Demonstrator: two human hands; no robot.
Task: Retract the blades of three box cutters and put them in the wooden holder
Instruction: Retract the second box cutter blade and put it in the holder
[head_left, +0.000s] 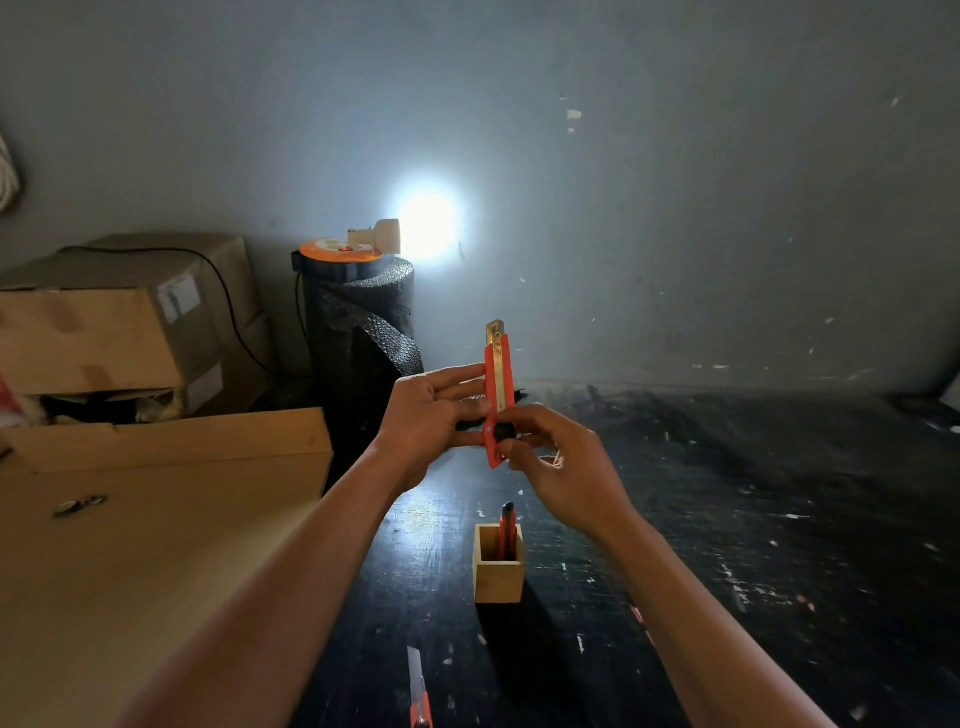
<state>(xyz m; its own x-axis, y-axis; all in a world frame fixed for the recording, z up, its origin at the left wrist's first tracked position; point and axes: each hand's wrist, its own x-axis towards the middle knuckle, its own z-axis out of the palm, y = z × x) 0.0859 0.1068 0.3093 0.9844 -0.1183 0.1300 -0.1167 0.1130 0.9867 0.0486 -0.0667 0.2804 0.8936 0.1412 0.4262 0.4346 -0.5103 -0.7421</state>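
Dark, scuffed tabletop (727, 519) fills my lower view, with a grey wall behind and a bright lamp (426, 226) glaring from the top of a black roll (363, 322). Cardboard boxes (119, 322) stack up at far left, and a flat cardboard sheet (156, 519) lies nearer me.

I see both hands raised above the table, sharing one orange box cutter (497, 400) held nearly upright, its blade tip showing at the top. My left hand (431, 421) grips the body from the left side, fingers curled around it. My right hand (556, 467) pinches the lower end, thumb on the black slider knob.

Below them the wooden holder (498, 571) stands on the table, one orange cutter (506, 530) already upright inside. A third cutter (418, 691) lies on the table near the bottom edge, blade extended.
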